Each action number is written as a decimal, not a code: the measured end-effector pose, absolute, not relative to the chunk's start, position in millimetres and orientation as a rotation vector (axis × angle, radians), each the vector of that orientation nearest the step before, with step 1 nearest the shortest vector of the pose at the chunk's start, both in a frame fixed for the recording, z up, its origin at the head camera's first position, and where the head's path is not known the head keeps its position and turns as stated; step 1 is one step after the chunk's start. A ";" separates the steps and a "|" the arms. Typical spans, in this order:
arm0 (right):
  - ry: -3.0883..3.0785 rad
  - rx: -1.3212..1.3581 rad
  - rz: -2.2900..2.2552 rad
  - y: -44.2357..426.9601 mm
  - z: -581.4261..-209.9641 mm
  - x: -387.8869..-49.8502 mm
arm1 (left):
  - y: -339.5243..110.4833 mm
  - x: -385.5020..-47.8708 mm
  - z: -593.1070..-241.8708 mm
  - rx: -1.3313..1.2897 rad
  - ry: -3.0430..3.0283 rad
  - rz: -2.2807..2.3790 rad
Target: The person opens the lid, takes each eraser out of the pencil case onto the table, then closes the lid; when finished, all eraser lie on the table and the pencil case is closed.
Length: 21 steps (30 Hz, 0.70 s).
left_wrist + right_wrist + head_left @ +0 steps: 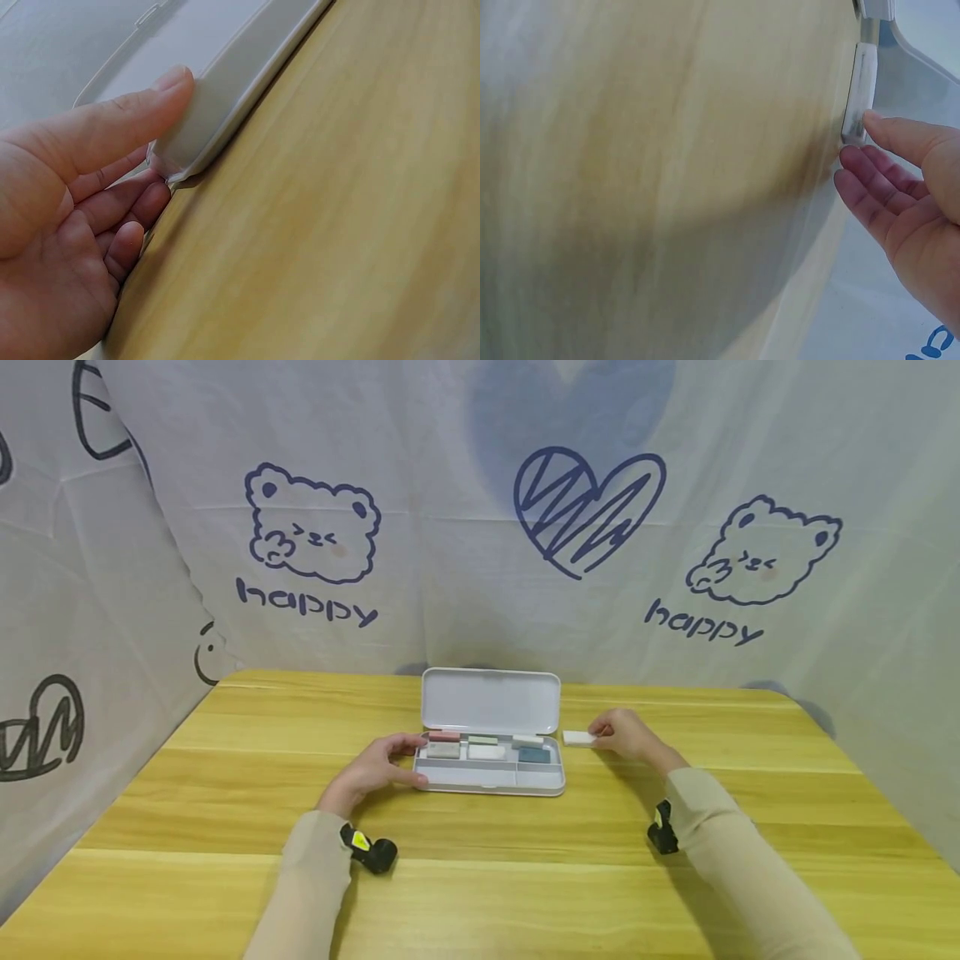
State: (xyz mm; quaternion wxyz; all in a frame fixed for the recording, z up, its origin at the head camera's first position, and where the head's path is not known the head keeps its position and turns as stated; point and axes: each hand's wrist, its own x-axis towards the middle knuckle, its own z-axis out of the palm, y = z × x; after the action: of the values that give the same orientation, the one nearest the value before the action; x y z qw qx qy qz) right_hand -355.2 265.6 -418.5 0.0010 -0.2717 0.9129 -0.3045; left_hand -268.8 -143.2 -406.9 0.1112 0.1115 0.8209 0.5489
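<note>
A white pencil case [491,702] stands on the table with its hinged lid raised at the back. Its rear section holds several eraser-like blocks, among them a grey one [443,750], a white one [486,752], a teal one [534,755] and a reddish one [444,737]. My left hand [372,768] holds the left end of the case, thumb [169,90] at the front side and fingers around the end. Just right of the case, my right hand [624,734] pinches the end of a white eraser-like block [861,86] by thumb and fingers, low over the table.
The wooden table [480,893] reaches back to a pale cloth [450,610] printed with bears and hearts. Along the front of the case are two compartments [465,774]. A small black device [371,850] sits on each wrist.
</note>
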 end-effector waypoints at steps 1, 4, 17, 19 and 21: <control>2.873 -0.853 -0.949 258.5 -406.5 -343.6 | -143.3 -268.6 -406.6 0.329 2.413 1.610; 2.908 -0.741 -0.858 242.5 -380.7 -319.2 | -143.6 -268.1 -405.8 0.335 2.415 1.609; 3.001 -0.581 -0.844 236.3 -370.6 -306.6 | -143.9 -268.9 -406.6 0.337 2.410 1.608; 3.008 -0.564 -0.883 234.7 -370.0 -305.2 | -143.6 -268.7 -406.4 0.335 2.406 1.612; 3.010 -0.560 -0.917 232.7 -368.8 -303.7 | -143.2 -268.4 -405.9 0.327 2.403 1.616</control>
State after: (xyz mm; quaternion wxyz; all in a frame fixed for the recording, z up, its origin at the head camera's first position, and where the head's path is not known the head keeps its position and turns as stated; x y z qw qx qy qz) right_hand -303.7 232.7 -368.8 -0.0270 -0.1751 0.9415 -0.2867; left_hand -268.4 -143.2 -405.9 0.1136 0.1116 0.8193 0.5509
